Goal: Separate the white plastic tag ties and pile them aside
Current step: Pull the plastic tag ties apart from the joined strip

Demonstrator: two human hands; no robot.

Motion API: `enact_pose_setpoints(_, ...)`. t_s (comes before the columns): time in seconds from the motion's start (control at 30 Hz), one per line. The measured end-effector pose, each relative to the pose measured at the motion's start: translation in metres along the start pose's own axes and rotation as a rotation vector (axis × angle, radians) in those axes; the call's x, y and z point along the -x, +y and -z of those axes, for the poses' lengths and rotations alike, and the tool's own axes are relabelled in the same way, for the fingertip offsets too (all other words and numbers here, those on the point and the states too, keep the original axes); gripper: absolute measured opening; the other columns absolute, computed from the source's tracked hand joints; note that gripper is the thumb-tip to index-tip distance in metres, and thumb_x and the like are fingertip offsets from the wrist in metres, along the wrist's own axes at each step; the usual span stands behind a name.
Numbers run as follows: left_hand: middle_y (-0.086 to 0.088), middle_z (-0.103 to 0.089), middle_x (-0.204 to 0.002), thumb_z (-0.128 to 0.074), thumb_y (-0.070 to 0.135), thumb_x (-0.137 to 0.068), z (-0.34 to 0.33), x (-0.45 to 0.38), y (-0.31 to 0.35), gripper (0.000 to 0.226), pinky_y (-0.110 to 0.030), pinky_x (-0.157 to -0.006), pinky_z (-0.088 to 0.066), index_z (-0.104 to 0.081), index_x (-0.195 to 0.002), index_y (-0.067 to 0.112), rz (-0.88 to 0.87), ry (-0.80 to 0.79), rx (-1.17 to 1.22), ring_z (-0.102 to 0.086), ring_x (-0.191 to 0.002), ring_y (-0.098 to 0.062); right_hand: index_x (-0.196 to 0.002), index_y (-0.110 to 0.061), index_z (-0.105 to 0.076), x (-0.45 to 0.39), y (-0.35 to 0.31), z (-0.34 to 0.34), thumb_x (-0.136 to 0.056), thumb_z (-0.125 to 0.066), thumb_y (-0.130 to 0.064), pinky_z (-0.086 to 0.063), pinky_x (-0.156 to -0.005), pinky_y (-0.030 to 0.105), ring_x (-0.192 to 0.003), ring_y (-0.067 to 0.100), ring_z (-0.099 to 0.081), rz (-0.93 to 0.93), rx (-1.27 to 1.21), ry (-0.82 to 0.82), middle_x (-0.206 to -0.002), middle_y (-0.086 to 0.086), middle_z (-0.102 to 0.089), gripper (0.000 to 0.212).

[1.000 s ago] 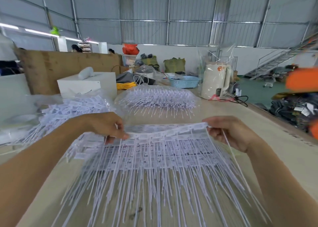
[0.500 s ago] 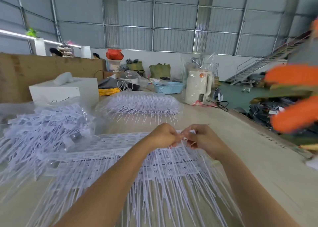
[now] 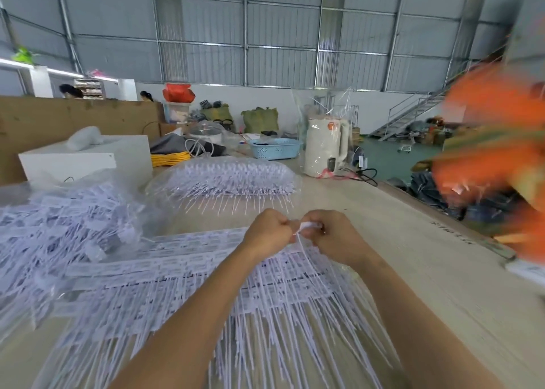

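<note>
Strips of joined white plastic tag ties [image 3: 188,273] lie spread on the beige table [image 3: 442,285], their thin tails pointing toward me. My left hand [image 3: 267,232] and my right hand [image 3: 333,235] meet knuckle to knuckle at the strips' far right end. Between them they pinch the head of one white tag tie [image 3: 306,226]; its tail hangs down between the wrists. A loose pile of separated tag ties [image 3: 59,220] in clear plastic lies at the left.
A bagged bundle of tag ties [image 3: 230,179] lies farther back. Behind it stand a white box [image 3: 85,158], a blue basket [image 3: 274,148] and a wrapped white kettle [image 3: 324,149]. Blurred orange objects [image 3: 498,140] fill the right side past the table's edge.
My hands, a second ago gripping the two ends of a strip, have come together at its right end. They now pinch a single tag tie there.
</note>
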State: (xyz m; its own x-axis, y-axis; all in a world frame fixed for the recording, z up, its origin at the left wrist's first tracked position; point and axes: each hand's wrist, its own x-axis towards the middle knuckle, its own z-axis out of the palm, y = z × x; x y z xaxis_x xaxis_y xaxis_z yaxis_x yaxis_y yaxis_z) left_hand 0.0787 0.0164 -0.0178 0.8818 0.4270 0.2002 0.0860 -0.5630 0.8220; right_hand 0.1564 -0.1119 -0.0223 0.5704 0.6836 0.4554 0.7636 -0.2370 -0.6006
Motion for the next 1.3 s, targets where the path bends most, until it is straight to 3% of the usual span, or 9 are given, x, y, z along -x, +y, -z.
enact_pose_setpoints(0.13, 0.009, -0.051, -0.038, -0.063, 0.023, -0.088, 0.006, -0.001, 0.005, 0.037, -0.014, -0.042, -0.035, -0.057, -0.053, 0.012, 0.051, -0.026, 0.177, -0.042, -0.036, -0.004, -0.079, 0.002, -0.068, -0.005, 0.001, -0.007, -0.081, -0.06, 0.01, -0.038, -0.06, 0.011, -0.066, 0.013, -0.053, 0.167, 0.094, 0.183, -0.073, 0.003, -0.06, 0.012)
enact_pose_setpoints(0.23, 0.008, -0.053, -0.044, -0.062, 0.026, -0.089, 0.014, 0.001, 0.007, 0.039, -0.019, -0.051, -0.038, -0.056, -0.052, 0.014, 0.028, -0.06, 0.162, -0.046, -0.039, -0.004, -0.082, 0.006, -0.066, -0.006, 0.01, 0.004, -0.085, -0.056, 0.008, -0.047, -0.063, 0.029, -0.07, 0.023, -0.057, -0.054, 0.064, 0.36, -0.078, 0.016, -0.064, 0.011)
enact_pose_setpoints(0.33, 0.011, -0.055, -0.045, -0.057, 0.03, -0.093, 0.018, 0.006, 0.006, 0.038, -0.016, -0.049, -0.039, -0.058, -0.057, 0.018, -0.014, -0.102, 0.103, -0.047, -0.043, -0.004, -0.076, -0.003, -0.057, -0.002, 0.013, 0.026, -0.09, -0.054, 0.001, -0.036, -0.041, 0.02, -0.05, 0.016, -0.045, -0.35, -0.54, 0.418, -0.061, 0.011, -0.049, 0.016)
enact_pose_setpoints(0.5, 0.001, -0.055, -0.066, -0.047, 0.016, -0.097, 0.017, 0.008, 0.004, 0.023, -0.017, -0.05, -0.036, -0.061, -0.08, 0.016, -0.004, -0.219, -0.054, -0.046, -0.046, -0.002, -0.084, -0.004, -0.054, 0.001, -0.006, 0.045, -0.096, -0.039, -0.001, -0.024, -0.03, 0.011, -0.045, 0.005, -0.044, -0.367, -1.177, 0.246, -0.076, 0.006, -0.05, 0.02)
enact_pose_setpoints(0.67, 0.002, -0.055, -0.065, -0.058, 0.013, -0.091, 0.021, 0.008, 0.002, 0.014, -0.024, -0.061, -0.037, -0.066, -0.079, 0.012, 0.016, -0.227, -0.139, -0.049, -0.063, -0.011, -0.078, -0.01, -0.059, 0.007, -0.021, 0.027, -0.094, -0.045, -0.003, -0.033, -0.035, 0.013, -0.055, 0.01, -0.052, -0.354, -0.931, -0.102, -0.075, 0.002, -0.059, 0.022)
enact_pose_setpoints(0.8, 0.001, -0.06, -0.067, -0.065, 0.016, -0.086, 0.025, 0.008, 0.0, 0.025, -0.031, -0.077, -0.044, -0.061, -0.062, 0.013, 0.002, -0.221, -0.168, -0.059, -0.077, -0.015, -0.072, -0.013, -0.068, 0.005, -0.03, -0.004, -0.086, -0.06, -0.004, -0.044, -0.058, 0.012, -0.062, 0.002, -0.058, -0.209, -0.475, -0.081, -0.07, 0.0, -0.065, 0.019)
enact_pose_setpoints(0.9, -0.005, -0.063, -0.076, -0.064, 0.007, -0.081, 0.027, 0.01, 0.0, 0.008, -0.037, -0.078, -0.049, -0.061, -0.076, 0.013, -0.028, -0.236, -0.186, -0.061, -0.085, -0.024, -0.081, -0.007, -0.069, 0.006, -0.028, -0.014, -0.089, -0.06, -0.008, -0.05, -0.057, 0.017, -0.065, 0.011, -0.062, -0.236, -0.517, -0.113, -0.074, 0.012, -0.068, 0.013)
enact_pose_setpoints(1.0, -0.005, -0.057, -0.1, -0.075, 0.009, -0.075, 0.03, 0.013, -0.007, 0.032, -0.039, -0.087, -0.049, -0.052, -0.095, 0.019, -0.016, -0.196, -0.047, -0.059, -0.099, -0.022, -0.081, -0.006, -0.068, 0.006, -0.024, -0.014, -0.09, -0.06, -0.005, -0.051, -0.052, 0.02, -0.056, 0.01, -0.062, -0.257, -0.58, -0.089, -0.064, 0.008, -0.065, 0.012)
enact_pose_setpoints(1.3, -0.001, -0.064, -0.056, -0.061, 0.022, -0.091, 0.034, 0.021, -0.017, 0.036, -0.021, -0.053, -0.045, -0.065, -0.056, 0.015, 0.034, -0.229, 0.067, -0.058, -0.05, -0.009, -0.096, 0.005, -0.064, 0.007, -0.019, -0.013, -0.091, -0.052, 0.004, -0.052, -0.057, 0.019, -0.054, 0.007, -0.057, -0.16, -0.56, -0.101, -0.066, 0.008, -0.059, 0.012)
